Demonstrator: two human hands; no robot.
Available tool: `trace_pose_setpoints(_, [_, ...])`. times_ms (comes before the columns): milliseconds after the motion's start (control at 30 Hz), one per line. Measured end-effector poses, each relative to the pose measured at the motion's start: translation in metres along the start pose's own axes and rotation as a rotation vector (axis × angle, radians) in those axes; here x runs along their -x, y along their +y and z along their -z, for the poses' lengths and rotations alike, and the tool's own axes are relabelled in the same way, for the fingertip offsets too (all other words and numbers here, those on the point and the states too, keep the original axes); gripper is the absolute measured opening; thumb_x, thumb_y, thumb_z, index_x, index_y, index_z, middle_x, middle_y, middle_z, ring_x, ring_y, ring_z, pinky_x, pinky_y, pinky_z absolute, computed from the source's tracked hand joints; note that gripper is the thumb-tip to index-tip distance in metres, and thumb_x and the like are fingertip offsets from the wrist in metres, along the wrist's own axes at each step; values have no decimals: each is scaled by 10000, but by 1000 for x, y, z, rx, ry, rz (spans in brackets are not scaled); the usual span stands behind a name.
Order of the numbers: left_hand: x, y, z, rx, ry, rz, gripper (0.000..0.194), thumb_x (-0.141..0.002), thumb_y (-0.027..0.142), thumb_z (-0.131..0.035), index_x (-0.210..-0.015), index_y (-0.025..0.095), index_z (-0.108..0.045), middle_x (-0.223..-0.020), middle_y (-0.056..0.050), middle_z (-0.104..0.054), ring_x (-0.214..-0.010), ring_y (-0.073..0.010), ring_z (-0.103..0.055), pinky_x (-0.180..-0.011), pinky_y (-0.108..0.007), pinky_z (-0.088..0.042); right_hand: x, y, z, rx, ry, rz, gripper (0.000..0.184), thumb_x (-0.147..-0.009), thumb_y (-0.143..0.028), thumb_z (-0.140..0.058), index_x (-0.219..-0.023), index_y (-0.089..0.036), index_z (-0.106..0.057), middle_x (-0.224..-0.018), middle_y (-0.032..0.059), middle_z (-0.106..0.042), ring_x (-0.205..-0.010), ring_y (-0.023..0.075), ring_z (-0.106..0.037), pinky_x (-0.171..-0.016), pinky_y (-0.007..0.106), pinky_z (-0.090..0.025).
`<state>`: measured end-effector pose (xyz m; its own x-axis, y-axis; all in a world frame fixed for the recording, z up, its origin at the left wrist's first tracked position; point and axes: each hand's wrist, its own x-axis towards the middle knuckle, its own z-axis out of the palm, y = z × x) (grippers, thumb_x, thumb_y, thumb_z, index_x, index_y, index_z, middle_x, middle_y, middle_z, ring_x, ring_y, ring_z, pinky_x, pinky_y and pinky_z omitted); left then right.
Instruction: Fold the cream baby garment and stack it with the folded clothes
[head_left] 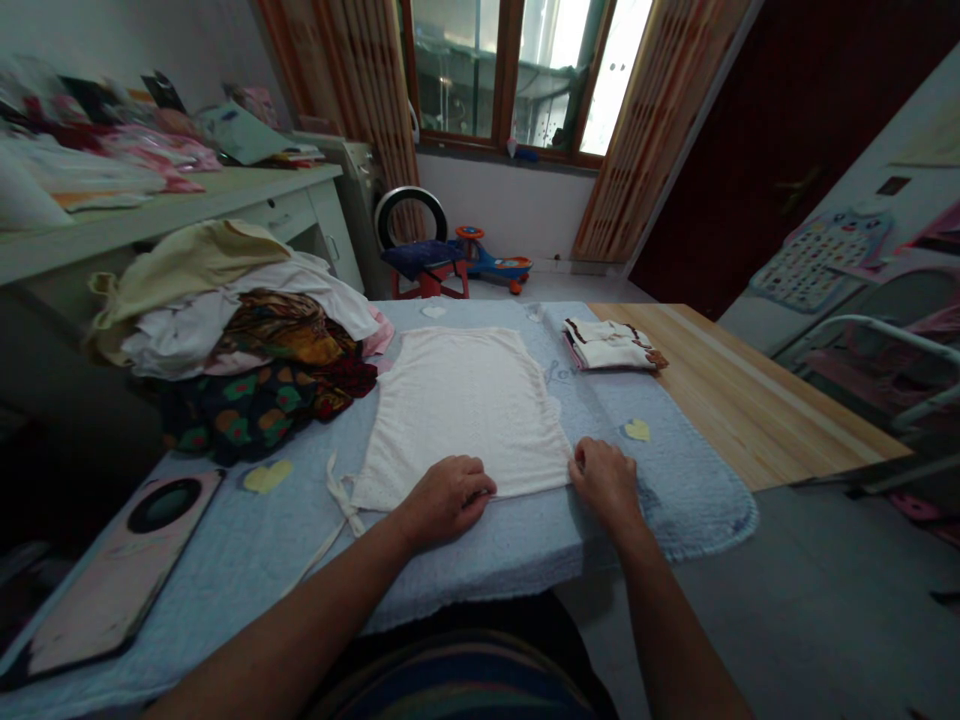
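A white sleeveless top [465,400] lies spread flat on the pale blue quilted cover [667,500]. Its lower edge faces me, and a thin tie string [343,497] hangs knotted by its lower left corner. My left hand [448,497] rests at the middle of that lower edge, fingers curled closed over the cloth. At the lower right corner, my right hand [606,480] pinches the fabric between thumb and fingers. The fingertips of both hands are partly hidden.
Left of the top stands a heap of crumpled clothes [247,340]. A pink phone-shaped object [112,585] with a dark round part lies at the near left. Folded clothing [611,345] sits at the far right of the cover, beside a bare wooden tabletop [750,390].
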<state>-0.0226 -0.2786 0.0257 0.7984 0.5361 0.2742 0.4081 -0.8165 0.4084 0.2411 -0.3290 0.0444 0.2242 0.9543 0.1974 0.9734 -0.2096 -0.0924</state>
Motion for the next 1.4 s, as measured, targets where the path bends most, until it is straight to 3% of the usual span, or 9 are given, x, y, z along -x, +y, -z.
trace_pose_setpoints(167, [0, -1, -1, -2, -3, 5, 157, -885, 177, -524, -950, 207, -663, -867, -40, -604, -828, -181, -558, -752, -313, -420, -3, -15, 16, 109, -51, 16, 114, -842, -229, -595, -935, -194, -652, -1014, 115, -628, -988, 284, -532, -851, 404, -343])
trace_pose_setpoints(333, [0, 1, 0, -11, -1, 0, 157, -887, 179, -522, -946, 207, -664, -868, -40, -603, -824, -178, -557, -751, -307, -423, -10, -46, 15, -24, 109, 136, 223, -850, -161, -532, -1026, -186, -668, -1246, 126, -605, -1248, 318, -427, -1089, 533, -201])
trace_pose_setpoints(500, [-1, 2, 1, -36, 0, -2, 164, -885, 180, -524, -953, 205, -671, -867, -41, -608, -824, -180, -562, -751, -307, -430, -20, -75, -22, -302, 11, 434, 420, -871, -67, -391, -1232, -108, -601, -1377, 154, -548, -1301, 207, -459, -1089, 341, -350])
trace_pose_setpoints(667, [-1, 1, 0, -39, 6, -2, 166, -893, 194, -522, -953, 201, -677, -860, -44, -607, -825, -182, -565, -762, -311, -436, -25, -73, -47, -276, -24, 389, 384, -923, -140, -412, -1269, -124, -578, -1415, 159, -518, -1335, 248, -438, -1116, 414, -330])
trace_pose_setpoints(867, [0, -1, -2, -24, 20, -8, 169, -896, 185, -521, -940, 202, -682, -853, -43, -607, -820, -177, -564, -754, -304, -430, -27, -61, -40, -194, -90, 358, 415, -958, -286, -457, -1354, -173, -506, -1499, 140, -426, -1409, 275, -336, -1138, 466, -277])
trace_pose_setpoints(1400, [0, 1, 1, -40, 20, -21, 150, -907, 211, -534, -911, 207, -683, -824, -30, -605, -789, -171, -563, -736, -303, -419, -28, -62, -42, -47, -158, 351, 486, -981, -356, -407, -1427, -168, -448, -1551, 136, -345, -1440, 304, -263, -1156, 457, -224])
